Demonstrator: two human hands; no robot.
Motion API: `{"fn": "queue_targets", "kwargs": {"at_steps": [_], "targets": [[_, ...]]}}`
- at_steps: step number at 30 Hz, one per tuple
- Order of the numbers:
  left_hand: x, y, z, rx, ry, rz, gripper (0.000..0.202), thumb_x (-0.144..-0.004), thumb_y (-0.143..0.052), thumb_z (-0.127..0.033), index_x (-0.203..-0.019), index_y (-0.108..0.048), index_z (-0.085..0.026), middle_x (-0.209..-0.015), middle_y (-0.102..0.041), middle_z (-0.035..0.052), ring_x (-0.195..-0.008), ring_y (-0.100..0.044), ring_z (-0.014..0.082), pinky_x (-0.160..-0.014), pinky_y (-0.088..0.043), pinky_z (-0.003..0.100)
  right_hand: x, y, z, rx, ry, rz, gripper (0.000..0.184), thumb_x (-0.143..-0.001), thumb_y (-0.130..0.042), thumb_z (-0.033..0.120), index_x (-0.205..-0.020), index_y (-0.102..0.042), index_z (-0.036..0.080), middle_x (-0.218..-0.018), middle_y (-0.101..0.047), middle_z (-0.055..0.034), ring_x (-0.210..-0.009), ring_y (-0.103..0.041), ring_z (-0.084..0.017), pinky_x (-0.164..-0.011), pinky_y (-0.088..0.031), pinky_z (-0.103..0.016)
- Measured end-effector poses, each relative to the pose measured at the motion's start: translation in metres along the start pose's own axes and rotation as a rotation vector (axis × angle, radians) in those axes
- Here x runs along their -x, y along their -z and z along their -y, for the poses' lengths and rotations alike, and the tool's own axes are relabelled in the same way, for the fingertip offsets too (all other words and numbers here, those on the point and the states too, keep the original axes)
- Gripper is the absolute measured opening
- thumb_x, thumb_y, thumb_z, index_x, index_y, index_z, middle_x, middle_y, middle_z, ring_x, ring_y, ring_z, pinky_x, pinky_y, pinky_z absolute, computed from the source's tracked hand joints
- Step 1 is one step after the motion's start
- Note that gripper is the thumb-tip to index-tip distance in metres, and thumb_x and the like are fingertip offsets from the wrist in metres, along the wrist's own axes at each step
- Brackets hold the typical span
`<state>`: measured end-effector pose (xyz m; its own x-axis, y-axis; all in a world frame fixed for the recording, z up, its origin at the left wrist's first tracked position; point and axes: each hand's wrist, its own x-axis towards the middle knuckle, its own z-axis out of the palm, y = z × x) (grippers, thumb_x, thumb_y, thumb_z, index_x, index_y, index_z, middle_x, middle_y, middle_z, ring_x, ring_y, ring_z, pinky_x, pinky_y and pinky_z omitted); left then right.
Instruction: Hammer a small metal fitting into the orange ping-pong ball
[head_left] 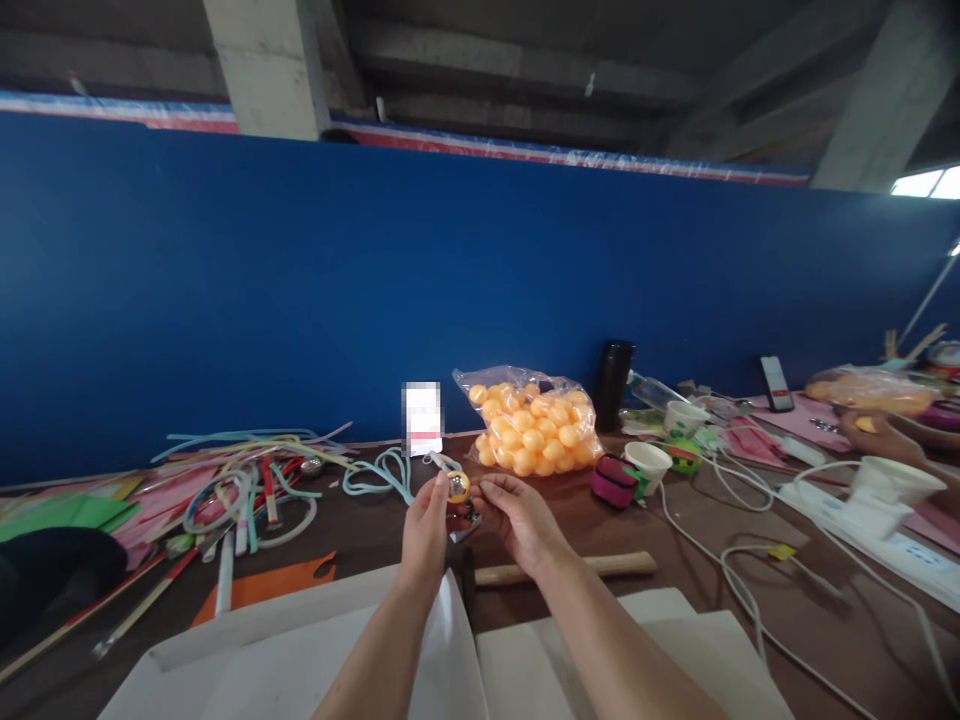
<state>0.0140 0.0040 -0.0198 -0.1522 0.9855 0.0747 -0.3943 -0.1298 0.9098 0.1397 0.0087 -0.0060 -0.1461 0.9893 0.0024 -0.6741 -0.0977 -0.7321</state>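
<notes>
My left hand (426, 525) is raised over the table and pinches a small orange ball (458, 487) between thumb and fingertips. My right hand (517, 515) is close beside it, fingers curled, its fingertips nearly touching the ball; whether it holds anything is unclear. Just behind the hands lies a clear plastic bag full of orange balls (534, 422). A small dark and red object (465, 520) sits on the table below the ball.
A wooden handle (570, 568) lies under my right wrist. White foam sheets (300, 650) are nearest me. Coloured straws and tubes (255, 480) clutter the left. A black bottle (613, 385), paper cups (649, 465), cables (742, 560) and another person's hand (870, 430) are on the right.
</notes>
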Motion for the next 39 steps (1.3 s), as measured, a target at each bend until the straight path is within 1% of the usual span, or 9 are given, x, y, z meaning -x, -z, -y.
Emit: {"fn": "queue_targets", "kwargs": {"at_steps": [4,8,15,18,21,23,30,39], "targets": [[-0.0003,0.0006,0.0001,-0.004,-0.003,0.001,0.047,-0.074,-0.062,-0.058,-0.092,-0.066,-0.014,-0.081,-0.068,0.0065,-0.060,-0.060,0.0135,-0.053,-0.048,0.024,0.0028,-0.0011,0.0032,-0.006,-0.010,-0.003,0.026,-0.061,-0.087,0.024,-0.077,-0.070,0.013,-0.074,-0.072,-0.0019,-0.066,-0.067,-0.009,-0.061,-0.057,-0.015],[-0.0002,0.0017,0.0013,-0.005,-0.001,0.016,0.047,-0.075,-0.061,-0.057,-0.092,-0.065,-0.014,-0.082,-0.068,0.0069,-0.062,-0.061,0.0143,-0.053,-0.048,0.024,0.0061,-0.0030,0.0045,0.011,-0.037,0.031,0.024,-0.064,-0.084,0.025,-0.078,-0.069,0.014,-0.072,-0.069,-0.0001,-0.060,-0.063,-0.007,-0.056,-0.057,-0.016],[0.0009,-0.0002,0.0003,0.006,-0.007,0.069,0.048,-0.076,-0.060,-0.057,-0.097,-0.065,-0.014,-0.082,-0.068,0.0070,-0.064,-0.062,0.0156,-0.053,-0.048,0.025,0.0086,-0.0043,0.0042,0.060,-0.077,0.076,0.025,-0.066,-0.083,0.025,-0.084,-0.070,0.013,-0.074,-0.069,-0.0012,-0.057,-0.060,-0.006,-0.053,-0.055,-0.016],[0.0014,-0.0020,-0.0014,-0.006,0.005,0.062,0.045,-0.078,-0.060,-0.055,-0.098,-0.065,-0.014,-0.079,-0.068,0.0056,-0.064,-0.062,0.0153,-0.054,-0.048,0.025,0.0094,-0.0043,0.0046,0.082,-0.082,0.078,0.024,-0.067,-0.082,0.025,-0.084,-0.070,0.014,-0.073,-0.069,-0.0009,-0.052,-0.056,-0.005,-0.046,-0.051,-0.014],[0.0020,-0.0025,-0.0026,-0.028,0.003,0.067,0.045,-0.078,-0.060,-0.054,-0.099,-0.065,-0.014,-0.078,-0.067,0.0050,-0.064,-0.062,0.0148,-0.055,-0.048,0.025,0.0098,-0.0046,0.0048,0.105,-0.077,0.075,0.023,-0.067,-0.082,0.025,-0.082,-0.070,0.014,-0.071,-0.069,-0.0011,-0.049,-0.053,-0.004,-0.039,-0.044,-0.011],[0.0024,-0.0022,-0.0029,-0.038,-0.002,0.076,0.046,-0.077,-0.060,-0.055,-0.099,-0.065,-0.014,-0.078,-0.067,0.0053,-0.063,-0.061,0.0145,-0.054,-0.048,0.024,0.0095,-0.0046,0.0045,0.120,-0.071,0.071,0.023,-0.067,-0.082,0.026,-0.082,-0.070,0.014,-0.070,-0.068,-0.0011,-0.048,-0.052,-0.003,-0.037,-0.040,-0.010],[0.0029,-0.0005,-0.0023,-0.045,-0.011,0.086,0.048,-0.078,-0.059,-0.055,-0.103,-0.065,-0.014,-0.079,-0.067,0.0066,-0.066,-0.062,0.0154,-0.053,-0.047,0.023,0.0082,-0.0036,0.0039,0.165,-0.055,0.050,0.025,-0.066,-0.082,0.029,-0.080,-0.068,0.015,-0.068,-0.067,-0.0004,-0.046,-0.047,-0.003,-0.035,-0.031,-0.010],[0.0041,-0.0015,-0.0051,-0.037,-0.011,0.083,0.049,-0.075,-0.063,-0.055,-0.102,-0.065,-0.014,-0.080,-0.068,0.0069,-0.065,-0.062,0.0152,-0.054,-0.049,0.024,0.0096,-0.0052,0.0059,0.199,-0.034,0.026,0.026,-0.066,-0.081,0.031,-0.081,-0.066,0.016,-0.068,-0.066,0.0014,-0.044,-0.043,-0.002,-0.035,-0.026,-0.011]]}}
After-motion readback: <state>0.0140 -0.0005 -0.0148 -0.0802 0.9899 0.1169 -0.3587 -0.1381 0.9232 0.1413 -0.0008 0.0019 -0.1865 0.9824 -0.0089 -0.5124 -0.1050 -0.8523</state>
